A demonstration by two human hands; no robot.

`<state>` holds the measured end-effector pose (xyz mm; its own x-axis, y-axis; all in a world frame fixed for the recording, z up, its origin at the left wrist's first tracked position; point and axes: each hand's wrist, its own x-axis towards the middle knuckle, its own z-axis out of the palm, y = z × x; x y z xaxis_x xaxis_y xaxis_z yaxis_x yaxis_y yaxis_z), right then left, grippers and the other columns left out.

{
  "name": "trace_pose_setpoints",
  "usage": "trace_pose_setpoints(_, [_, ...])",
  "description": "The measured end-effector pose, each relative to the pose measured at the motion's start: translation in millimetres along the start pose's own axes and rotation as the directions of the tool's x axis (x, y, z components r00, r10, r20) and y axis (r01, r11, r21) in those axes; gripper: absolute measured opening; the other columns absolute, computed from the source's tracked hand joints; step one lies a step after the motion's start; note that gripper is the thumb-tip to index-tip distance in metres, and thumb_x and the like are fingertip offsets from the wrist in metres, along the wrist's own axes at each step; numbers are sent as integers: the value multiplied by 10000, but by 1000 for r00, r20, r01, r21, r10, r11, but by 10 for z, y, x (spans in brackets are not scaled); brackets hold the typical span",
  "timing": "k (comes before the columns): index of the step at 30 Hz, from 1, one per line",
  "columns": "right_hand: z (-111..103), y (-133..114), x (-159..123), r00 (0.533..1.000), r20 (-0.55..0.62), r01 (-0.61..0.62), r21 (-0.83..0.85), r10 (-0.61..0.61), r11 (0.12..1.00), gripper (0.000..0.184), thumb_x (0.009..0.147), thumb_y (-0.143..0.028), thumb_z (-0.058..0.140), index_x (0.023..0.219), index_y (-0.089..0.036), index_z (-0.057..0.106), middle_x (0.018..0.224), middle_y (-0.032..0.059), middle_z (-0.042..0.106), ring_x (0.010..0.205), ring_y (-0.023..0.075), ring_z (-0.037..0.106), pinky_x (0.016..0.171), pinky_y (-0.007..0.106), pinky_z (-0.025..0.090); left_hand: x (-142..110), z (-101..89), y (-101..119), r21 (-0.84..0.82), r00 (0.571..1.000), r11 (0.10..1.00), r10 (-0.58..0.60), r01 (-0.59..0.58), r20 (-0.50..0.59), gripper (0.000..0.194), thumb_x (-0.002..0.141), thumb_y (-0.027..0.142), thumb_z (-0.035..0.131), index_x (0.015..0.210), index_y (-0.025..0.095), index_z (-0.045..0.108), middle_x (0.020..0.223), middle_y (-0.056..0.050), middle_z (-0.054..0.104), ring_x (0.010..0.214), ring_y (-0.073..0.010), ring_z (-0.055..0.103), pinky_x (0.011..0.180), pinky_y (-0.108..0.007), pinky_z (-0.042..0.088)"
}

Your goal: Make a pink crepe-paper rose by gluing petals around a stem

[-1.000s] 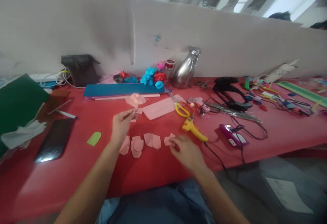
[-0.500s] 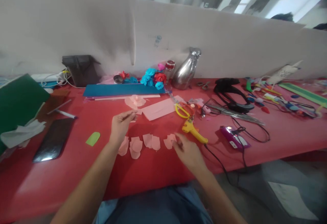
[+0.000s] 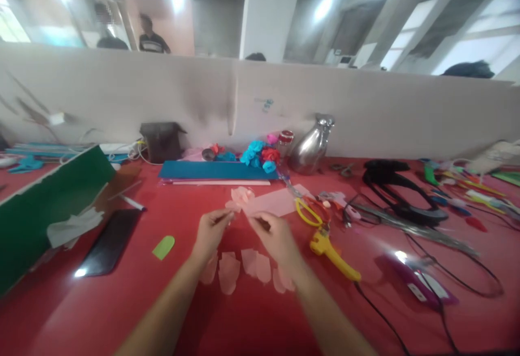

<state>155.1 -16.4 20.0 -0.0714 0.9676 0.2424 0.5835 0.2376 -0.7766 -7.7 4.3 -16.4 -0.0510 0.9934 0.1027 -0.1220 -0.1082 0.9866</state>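
your left hand (image 3: pixel 211 234) has its thumb and finger pinched together, seemingly on the edge of a small pink paper piece (image 3: pixel 232 205); your right hand (image 3: pixel 278 242) is just beside it, fingertips drawn close, but i cannot tell whether they grip paper. the pink paper flower (image 3: pixel 242 195) lies on the red table (image 3: pixel 97 312) just beyond your fingertips, its near edge overlapping the paper in view.

to handle this well, keep each grip light and near the edge, since paper this thin looks likely to crease. work with the tips only, so your fingers don't hide the edges. mind your wrists over the cut petals (image 3: pixel 229 274), which lie loose below and between your hands and could easily be swept aside. give the yellow glue gun (image 3: pixel 331 256), near your right forearm, some room too.
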Motion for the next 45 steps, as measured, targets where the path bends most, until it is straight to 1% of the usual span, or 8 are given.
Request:
trace_pose_setpoints(5, [323, -63, 281, 995, 72, -96, 410, 72, 907, 279, 741, -406, 606, 844, -160, 687, 750, 49, 677, 654, 169, 586, 629, 279, 444, 44, -16, -51, 18, 1000, 1000, -2, 2, 7, 254, 713, 337, 644, 860, 152, 739, 661, -28, 672, 579, -105, 509, 535, -206, 375])
trace_pose_setpoints(14, [336, 1, 208, 981, -27, -132, 642, 194, 755, 210, 647, -364, 716, 670, -174, 629, 616, -19, 551, 607, 131, 485, 580, 255, 404, 2, 39, -84, 9, 999, 1000, -7, 7, 33, 189, 715, 308, 644, 753, 149, 738, 626, -20, 643, 584, -107, 486, 555, -211, 372])
trace_pose_setpoints(19, [326, -8, 177, 992, -22, -83, 645, 127, 759, 175, 709, -348, 661, 774, -186, 648, 732, 7, 605, 678, 151, 531, 631, 267, 435, 2, 51, -115, -6, 996, 1000, -21, 21, 86, 179, 727, 287, 631, 784, 154, 737, 656, -24, 660, 589, -112, 511, 597, -226, 409])
trace_pose_setpoints(22, [324, 4, 157, 993, -112, 30, 543, 37, 839, 173, 769, -332, 595, 847, -194, 661, 814, 33, 638, 737, 167, 558, 663, 271, 445, -10, 48, -30, 36, 992, 999, 7, -11, 126, 174, 742, 276, 604, 775, 160, 731, 707, -41, 678, 693, -154, 572, 697, -266, 441])
trace_pose_setpoints(26, [318, 14, 120, 961, -253, 193, 316, -114, 929, 102, 758, -254, 577, 756, -198, 662, 796, 31, 648, 735, 170, 574, 652, 257, 441, -64, 57, 175, 208, 985, 967, 160, -143, -64, 115, 667, 189, 636, 768, 183, 692, 808, -34, 674, 813, -178, 579, 781, -283, 431])
trace_pose_setpoints(29, [318, -1, 87, 962, -266, 142, 268, -68, 953, 141, 768, -242, 540, 703, -184, 651, 678, 11, 632, 618, 149, 542, 574, 239, 414, -111, 101, 291, 262, 980, 961, 131, -88, -149, 24, 674, 182, 619, 672, 173, 641, 684, -2, 626, 672, -137, 537, 665, -241, 413])
trace_pose_setpoints(36, [351, 23, 77, 981, -190, 36, 372, 38, 928, 171, 795, -301, 541, 834, -182, 657, 763, 27, 659, 651, 157, 547, 590, 244, 425, -50, 201, 342, -90, 995, 995, -54, 46, -83, 148, 691, 281, 649, 755, 153, 687, 685, -15, 640, 670, -135, 542, 652, -241, 410])
trace_pose_setpoints(45, [399, 36, 87, 981, -184, 11, 354, 58, 935, 160, 756, -293, 574, 711, -156, 642, 651, 5, 620, 594, 137, 492, 577, 239, 410, -64, 56, 181, -157, 999, 987, 42, -37, 28, 110, 672, 221, 692, 768, 179, 722, 807, -32, 636, 803, -155, 556, 761, -258, 435])
